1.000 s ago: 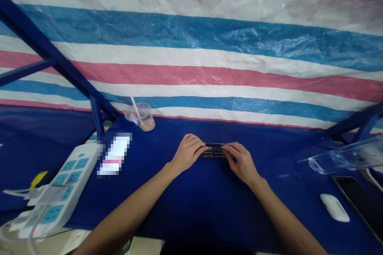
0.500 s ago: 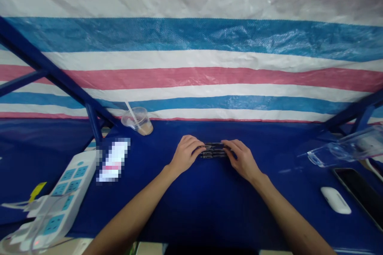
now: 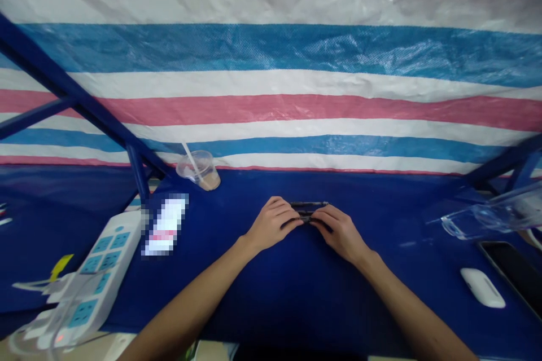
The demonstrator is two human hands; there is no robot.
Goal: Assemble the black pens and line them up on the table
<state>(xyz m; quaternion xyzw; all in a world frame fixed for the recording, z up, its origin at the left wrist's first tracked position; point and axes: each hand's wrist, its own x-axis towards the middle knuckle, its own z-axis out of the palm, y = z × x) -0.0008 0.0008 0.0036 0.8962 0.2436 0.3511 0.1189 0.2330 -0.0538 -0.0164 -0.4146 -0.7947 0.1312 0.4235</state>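
Several slim dark pens (image 3: 308, 204) lie side by side, running left to right, on the blue tabletop. My left hand (image 3: 275, 223) pinches the left ends of the nearer pens between thumb and fingers. On the other side, my right hand (image 3: 337, 229) is closed on their right ends. The farthest pen lies just beyond my fingertips, a little apart from the others. My fingers hide much of the nearer pens, so their exact number is unclear.
A plastic cup with a straw (image 3: 205, 172) stands back left. Left are a pixelated bright phone (image 3: 166, 225) and a white power strip (image 3: 99, 271) with cables. Right are a clear container (image 3: 478, 219), a white case (image 3: 483, 287) and a dark phone (image 3: 514, 271).
My hands have come closer together along the pens, covering more of the nearer ones. A gap now shows between the farthest pen and the rest. The view has shifted slightly.
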